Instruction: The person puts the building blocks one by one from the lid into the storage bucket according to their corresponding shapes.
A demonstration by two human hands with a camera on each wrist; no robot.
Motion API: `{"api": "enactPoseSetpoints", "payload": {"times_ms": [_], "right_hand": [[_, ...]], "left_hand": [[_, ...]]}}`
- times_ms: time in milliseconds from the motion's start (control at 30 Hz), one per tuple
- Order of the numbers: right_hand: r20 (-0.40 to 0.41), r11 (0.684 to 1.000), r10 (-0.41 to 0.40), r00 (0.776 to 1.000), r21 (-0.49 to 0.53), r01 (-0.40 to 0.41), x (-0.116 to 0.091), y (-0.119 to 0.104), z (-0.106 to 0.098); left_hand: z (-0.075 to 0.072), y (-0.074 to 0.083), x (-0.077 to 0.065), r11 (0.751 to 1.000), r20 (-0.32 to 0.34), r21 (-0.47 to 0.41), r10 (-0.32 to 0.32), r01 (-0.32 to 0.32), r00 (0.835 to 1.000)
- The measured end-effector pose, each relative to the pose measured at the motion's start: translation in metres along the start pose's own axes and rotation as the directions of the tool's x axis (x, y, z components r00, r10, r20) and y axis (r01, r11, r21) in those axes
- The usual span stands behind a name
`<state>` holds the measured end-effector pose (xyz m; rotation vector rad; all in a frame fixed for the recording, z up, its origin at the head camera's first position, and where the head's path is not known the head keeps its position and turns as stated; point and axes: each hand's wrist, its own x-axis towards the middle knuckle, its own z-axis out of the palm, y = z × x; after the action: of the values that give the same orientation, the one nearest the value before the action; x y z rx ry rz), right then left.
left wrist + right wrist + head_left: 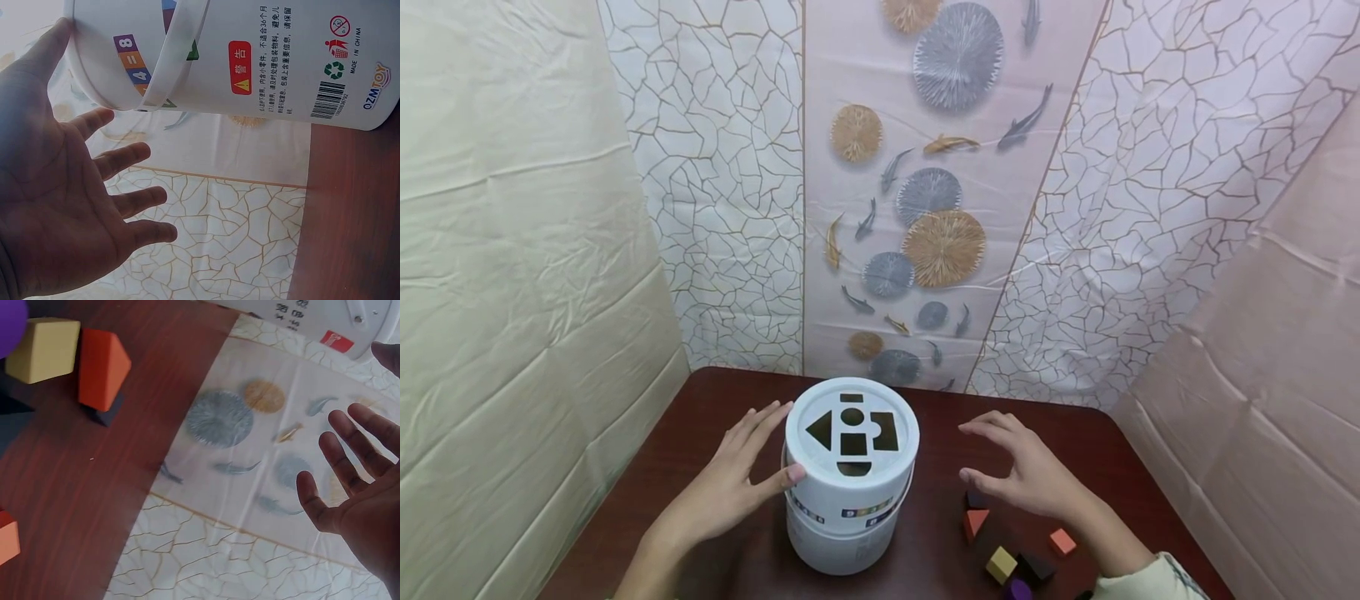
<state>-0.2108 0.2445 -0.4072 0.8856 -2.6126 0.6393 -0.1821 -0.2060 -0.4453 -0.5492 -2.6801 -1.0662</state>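
A white bucket (842, 546) stands upright on the table, its round lid (812, 398) cut with several shaped holes, including a triangle, a circle and a square. My left hand (733, 475) is at the bucket's left side, fingers spread and thumb tip right at the lid's rim. In the left wrist view its palm (62, 194) shows with nothing in it, beside the printed bucket wall (219, 62). To the right of the bucket, my right hand (1030, 467) is held in the air with fingers parted and nothing between them.
Below the right hand lie an orange triangular block (975, 525), a yellow block (1002, 565), a small orange block (1062, 542), a purple piece (1018, 591) and dark blocks (1036, 567). The dark red table (737, 392) meets patterned cloth walls (730, 208) behind.
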Motion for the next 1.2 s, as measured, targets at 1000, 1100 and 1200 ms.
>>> {"api": "enactPoseSetpoints", "payload": {"times_ms": [1000, 1100, 1200], "right_hand": [[0.107, 0.989, 0.147, 0.983, 0.013, -0.15, -0.048, 0.055, 0.044], [0.105, 0.991, 0.132, 0.986, 0.017, -0.134, -0.051, 0.059, 0.051], [0.098, 0.995, 0.103, 0.99, 0.007, -0.104, -0.054, 0.061, 0.057]], "left_hand": [[0.001, 0.001, -0.001, 0.998, 0.036, 0.023, -0.066, 0.065, 0.997], [0.001, 0.0, -0.001, 0.998, 0.036, 0.017, -0.064, 0.064, 0.997], [0.002, 0.001, -0.001, 0.998, 0.037, 0.014, -0.063, 0.062, 0.997]]}}
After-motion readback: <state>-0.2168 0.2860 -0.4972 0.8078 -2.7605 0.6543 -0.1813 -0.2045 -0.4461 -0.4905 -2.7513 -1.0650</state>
